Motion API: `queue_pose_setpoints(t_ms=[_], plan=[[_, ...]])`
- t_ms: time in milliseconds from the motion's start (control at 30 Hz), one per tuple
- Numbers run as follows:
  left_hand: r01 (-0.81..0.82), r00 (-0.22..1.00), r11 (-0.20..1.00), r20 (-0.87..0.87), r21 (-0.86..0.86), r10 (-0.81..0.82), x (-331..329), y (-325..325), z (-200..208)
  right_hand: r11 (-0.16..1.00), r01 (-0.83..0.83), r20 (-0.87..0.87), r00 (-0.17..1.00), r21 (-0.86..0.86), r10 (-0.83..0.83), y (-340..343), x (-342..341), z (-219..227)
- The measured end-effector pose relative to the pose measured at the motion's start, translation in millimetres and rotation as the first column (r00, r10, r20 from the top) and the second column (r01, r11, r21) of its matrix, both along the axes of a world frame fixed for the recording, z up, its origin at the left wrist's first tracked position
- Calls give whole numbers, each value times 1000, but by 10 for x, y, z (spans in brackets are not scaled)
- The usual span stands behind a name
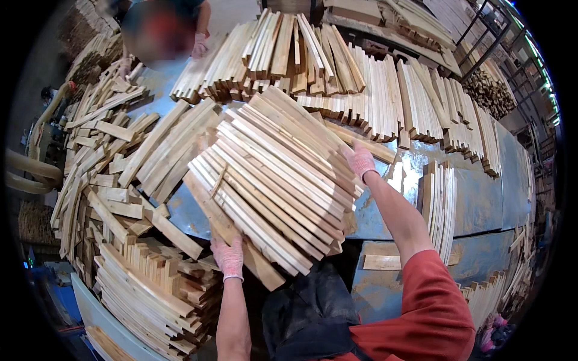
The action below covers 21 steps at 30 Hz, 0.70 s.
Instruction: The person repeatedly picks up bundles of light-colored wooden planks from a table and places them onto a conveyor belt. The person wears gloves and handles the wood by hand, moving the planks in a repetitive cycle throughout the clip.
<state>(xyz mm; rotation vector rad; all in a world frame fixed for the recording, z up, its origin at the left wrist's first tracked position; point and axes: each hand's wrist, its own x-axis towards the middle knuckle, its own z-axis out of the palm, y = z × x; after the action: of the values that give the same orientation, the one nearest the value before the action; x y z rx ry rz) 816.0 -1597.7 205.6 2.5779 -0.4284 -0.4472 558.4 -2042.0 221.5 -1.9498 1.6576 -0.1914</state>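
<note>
I hold a big bundle of pale wooden slats (277, 174) raised above a blue metal table (481, 204). My left hand (229, 256), in a pink knit glove, grips the bundle's near lower end from beneath. My right hand (360, 160), also gloved, clasps its far right edge. The slats lie side by side in layers, tilted down toward me.
Rows of stacked slats (373, 90) cover the far table. Loose boards (114, 174) are heaped at the left, and a curved stack (150, 295) lies near my left elbow. A small upright stack (439, 204) stands at the right. Another person (159, 30) works at the far left.
</note>
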Motion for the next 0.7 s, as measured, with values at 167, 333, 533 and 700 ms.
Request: queue_pose_setpoints(t_ms=[167, 333, 533, 700], plan=[[-112, 994, 994, 8, 5, 112, -49, -223, 89, 982, -159, -3, 987, 101, 160, -511, 214, -237], [-394, 913, 733, -329, -555, 241, -306, -512, 110, 966, -248, -55, 966, 70, 252, -662, 280, -216], [-289, 956, 819, -199, -496, 217, -637, -687, 30, 944, -302, 42, 953, 136, 299, -623, 490, -66], [-230, 968, 830, -206, -508, 142, -561, -517, -233, 948, -313, -117, 945, -60, 305, -640, 536, -265]])
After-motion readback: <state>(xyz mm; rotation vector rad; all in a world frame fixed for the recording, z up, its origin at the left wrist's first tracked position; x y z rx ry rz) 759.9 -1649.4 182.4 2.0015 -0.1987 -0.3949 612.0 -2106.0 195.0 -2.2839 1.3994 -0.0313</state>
